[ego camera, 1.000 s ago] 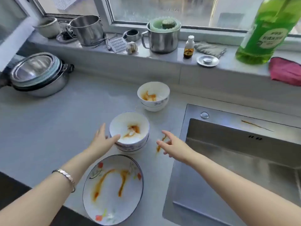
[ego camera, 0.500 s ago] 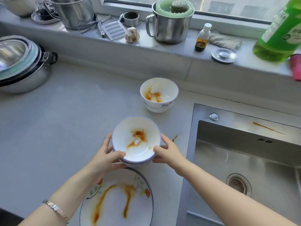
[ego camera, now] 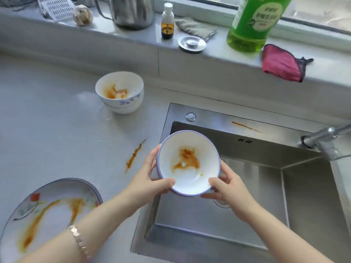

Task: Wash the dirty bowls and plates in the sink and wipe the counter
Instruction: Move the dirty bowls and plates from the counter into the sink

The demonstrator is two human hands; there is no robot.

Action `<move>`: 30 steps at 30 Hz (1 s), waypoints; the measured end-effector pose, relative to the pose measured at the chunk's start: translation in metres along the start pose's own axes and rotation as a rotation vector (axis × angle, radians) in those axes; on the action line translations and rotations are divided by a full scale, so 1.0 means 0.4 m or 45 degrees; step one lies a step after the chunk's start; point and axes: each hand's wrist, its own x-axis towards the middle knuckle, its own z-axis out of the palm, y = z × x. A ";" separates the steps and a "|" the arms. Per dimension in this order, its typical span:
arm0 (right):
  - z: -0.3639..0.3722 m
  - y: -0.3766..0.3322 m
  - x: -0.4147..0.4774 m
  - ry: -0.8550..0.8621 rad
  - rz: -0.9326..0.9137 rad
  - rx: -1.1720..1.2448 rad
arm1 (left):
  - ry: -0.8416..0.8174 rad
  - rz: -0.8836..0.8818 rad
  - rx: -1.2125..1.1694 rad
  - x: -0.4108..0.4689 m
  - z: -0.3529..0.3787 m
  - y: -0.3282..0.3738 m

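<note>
A white bowl with a blue rim [ego camera: 191, 177], smeared with orange sauce, hangs over the left part of the steel sink [ego camera: 266, 215]. My left hand [ego camera: 150, 179] grips its left side, thumb over the rim. My right hand [ego camera: 228, 188] grips its right side, thumb on the rim. A second dirty bowl [ego camera: 120, 92] stands on the grey counter [ego camera: 47, 130] behind. A sauce-streaked flowered plate [ego camera: 49, 213] lies at the front left. An orange sauce streak [ego camera: 135, 156] marks the counter beside the sink.
The tap [ego camera: 326, 141] reaches in from the right over the sink. On the window ledge stand a green detergent bottle [ego camera: 252, 25], a pink cloth [ego camera: 281, 62], a sink plug [ego camera: 191, 43], a small brown bottle [ego camera: 167, 21] and a steel pot [ego camera: 133, 12].
Both hands closed on the blue-rimmed bowl, lifted it off the counter and carried it to the right over the sink. The view followed to the right.
</note>
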 end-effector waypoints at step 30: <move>-0.134 0.353 0.375 0.079 0.230 0.289 | 0.502 -0.189 0.319 0.384 0.176 -0.347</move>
